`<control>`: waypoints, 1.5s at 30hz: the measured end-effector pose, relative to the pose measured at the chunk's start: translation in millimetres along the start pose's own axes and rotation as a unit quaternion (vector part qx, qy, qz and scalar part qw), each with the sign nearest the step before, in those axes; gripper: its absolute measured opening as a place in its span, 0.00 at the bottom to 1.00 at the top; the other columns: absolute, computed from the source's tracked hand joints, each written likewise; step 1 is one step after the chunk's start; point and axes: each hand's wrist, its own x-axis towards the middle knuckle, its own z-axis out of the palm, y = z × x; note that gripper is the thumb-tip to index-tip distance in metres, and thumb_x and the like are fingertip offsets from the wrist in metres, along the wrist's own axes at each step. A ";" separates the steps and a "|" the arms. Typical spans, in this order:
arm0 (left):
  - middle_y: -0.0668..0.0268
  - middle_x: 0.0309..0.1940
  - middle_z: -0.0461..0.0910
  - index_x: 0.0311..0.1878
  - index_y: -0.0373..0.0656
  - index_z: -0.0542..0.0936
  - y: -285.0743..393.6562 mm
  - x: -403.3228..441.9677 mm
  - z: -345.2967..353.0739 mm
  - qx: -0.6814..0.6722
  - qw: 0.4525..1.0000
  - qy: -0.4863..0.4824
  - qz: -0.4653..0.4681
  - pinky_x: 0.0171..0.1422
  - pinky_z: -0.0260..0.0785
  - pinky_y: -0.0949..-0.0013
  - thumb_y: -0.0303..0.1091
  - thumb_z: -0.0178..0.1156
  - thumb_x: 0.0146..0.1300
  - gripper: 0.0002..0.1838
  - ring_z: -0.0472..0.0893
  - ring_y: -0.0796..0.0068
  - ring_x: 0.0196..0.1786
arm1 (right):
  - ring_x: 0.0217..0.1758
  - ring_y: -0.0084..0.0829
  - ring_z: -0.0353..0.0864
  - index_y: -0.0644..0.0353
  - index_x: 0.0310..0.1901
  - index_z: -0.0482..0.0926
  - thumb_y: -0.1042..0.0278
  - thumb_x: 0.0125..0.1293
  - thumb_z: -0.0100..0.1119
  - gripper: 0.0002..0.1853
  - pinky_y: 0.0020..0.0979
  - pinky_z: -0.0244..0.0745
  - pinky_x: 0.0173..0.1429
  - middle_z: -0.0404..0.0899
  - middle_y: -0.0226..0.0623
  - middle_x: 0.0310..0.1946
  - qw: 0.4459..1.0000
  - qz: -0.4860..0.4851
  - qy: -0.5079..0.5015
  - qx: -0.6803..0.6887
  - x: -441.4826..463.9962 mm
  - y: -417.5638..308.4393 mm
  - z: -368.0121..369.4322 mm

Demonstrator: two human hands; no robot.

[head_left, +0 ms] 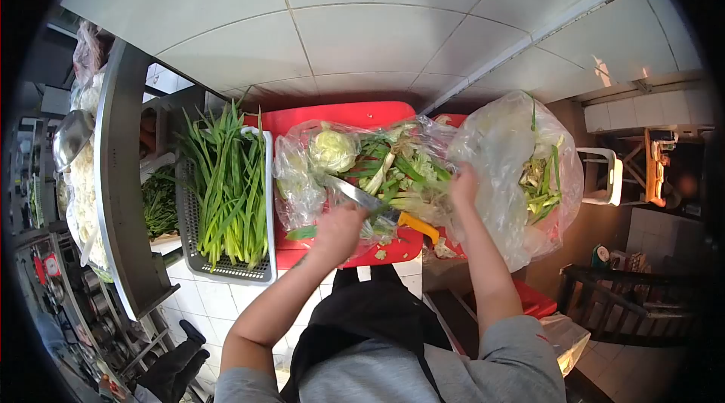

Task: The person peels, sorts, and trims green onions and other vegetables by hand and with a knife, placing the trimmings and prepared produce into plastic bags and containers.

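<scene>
A clear plastic bag (294,172) lies spread over a red cutting board (347,112), with green onion trimmings (411,169) and a pale cabbage (333,150) on it. My left hand (337,233) is closed at the bag's near edge, beside the knife's blade; its fingertips are partly hidden. Slanting across the trimmings is a knife (418,227) with a yellow handle, which neither hand appears to grip. My right hand (462,185) is closed on plastic at the right side of the trimmings, next to a larger clear bag (491,154) holding green scraps.
A grey basket (226,271) of green onions (230,191) stands left of the board. Further left are dark leafy greens (160,203) and a metal shelf (124,176). A tiled wall (362,37) rises behind. At right is a white chair-like frame (608,176). Another person's legs (177,361) show at lower left.
</scene>
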 end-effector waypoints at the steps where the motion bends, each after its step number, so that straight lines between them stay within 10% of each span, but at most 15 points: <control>1: 0.59 0.34 0.76 0.45 0.50 0.78 6.9 6.5 4.4 0.008 1.000 0.005 0.021 0.40 0.72 0.58 0.24 0.50 0.54 0.16 0.79 0.59 0.39 | 0.41 0.53 0.76 0.67 0.39 0.77 0.73 0.52 0.53 0.12 0.46 0.70 0.45 0.77 0.56 0.36 0.997 -0.059 -0.040 0.025 -4.1 0.2 10.9; 3: 0.61 0.32 0.75 0.45 0.51 0.78 16.7 22.0 14.5 0.025 0.998 0.015 0.064 0.41 0.72 0.61 0.24 0.51 0.52 0.17 0.78 0.60 0.39 | 0.42 0.53 0.76 0.67 0.39 0.77 0.73 0.52 0.53 0.12 0.46 0.70 0.45 0.77 0.56 0.37 0.975 -0.175 -0.119 0.074 -12.8 11.8 33.1; 6: 0.59 0.45 0.71 0.50 0.48 0.76 5.0 62.7 6.7 0.118 0.992 0.000 -0.042 0.56 0.63 0.54 0.29 0.53 0.52 0.18 0.71 0.59 0.54 | 0.43 0.51 0.76 0.66 0.38 0.77 0.72 0.53 0.55 0.11 0.44 0.71 0.46 0.77 0.54 0.38 0.979 0.069 -0.169 -0.088 -15.1 43.5 15.6; 10: 0.54 0.57 0.63 0.56 0.46 0.71 -14.2 80.1 37.1 0.166 0.968 0.161 -0.099 0.66 0.48 0.46 0.31 0.54 0.53 0.24 0.60 0.56 0.64 | 0.45 0.50 0.77 0.64 0.40 0.76 0.68 0.52 0.61 0.14 0.43 0.73 0.47 0.76 0.53 0.41 0.937 0.101 -0.310 -0.129 -24.3 62.4 -42.1; 18: 0.59 0.54 0.67 0.55 0.44 0.71 81.3 103.8 100.6 0.058 0.992 -0.038 0.105 0.64 0.54 0.50 0.31 0.54 0.53 0.22 0.64 0.60 0.61 | 0.47 0.49 0.76 0.63 0.46 0.73 0.66 0.46 0.67 0.24 0.43 0.71 0.52 0.77 0.52 0.42 0.945 0.132 -0.277 -0.117 -23.8 80.5 -16.1; 21: 0.59 0.54 0.68 0.56 0.42 0.69 117.0 121.7 106.6 0.020 0.978 -0.130 0.162 0.64 0.56 0.57 0.29 0.51 0.53 0.23 0.66 0.62 0.60 | 0.47 0.53 0.75 0.62 0.52 0.67 0.71 0.46 0.62 0.28 0.43 0.72 0.49 0.74 0.57 0.44 0.960 0.008 -0.278 0.002 -17.2 87.9 -32.4; 27: 0.61 0.53 0.68 0.57 0.39 0.67 140.9 164.7 156.4 -0.029 0.945 0.110 0.308 0.65 0.57 0.59 0.29 0.51 0.52 0.26 0.68 0.63 0.58 | 0.50 0.50 0.73 0.63 0.53 0.66 0.62 0.39 0.70 0.37 0.42 0.68 0.53 0.75 0.52 0.44 0.968 -0.006 -0.242 0.070 -32.3 58.3 -74.8; 38: 0.64 0.50 0.74 0.55 0.52 0.70 121.6 205.6 152.0 0.094 0.969 -0.070 0.216 0.42 0.74 0.59 0.31 0.52 0.54 0.22 0.80 0.58 0.40 | 0.60 0.50 0.63 0.68 0.63 0.52 0.66 0.41 0.68 0.47 0.42 0.57 0.64 0.65 0.53 0.56 0.950 -0.023 -0.304 -0.071 -81.3 86.5 -113.1; 42: 0.61 0.51 0.73 0.56 0.51 0.69 113.2 197.7 138.8 -0.006 0.927 -0.123 0.354 0.49 0.71 0.58 0.28 0.54 0.51 0.25 0.77 0.58 0.47 | 0.63 0.45 0.62 0.66 0.63 0.54 0.76 0.45 0.60 0.40 0.37 0.57 0.66 0.60 0.49 0.62 0.933 -0.111 -0.340 0.031 -65.9 123.6 -105.8; 45: 0.58 0.54 0.71 0.56 0.48 0.70 122.9 156.3 122.4 -0.116 0.874 -0.102 0.461 0.59 0.65 0.55 0.25 0.58 0.48 0.28 0.71 0.56 0.57 | 0.64 0.39 0.63 0.62 0.64 0.56 0.84 0.48 0.51 0.37 0.32 0.60 0.64 0.61 0.43 0.62 0.919 0.013 -0.323 0.226 -30.8 140.3 -96.9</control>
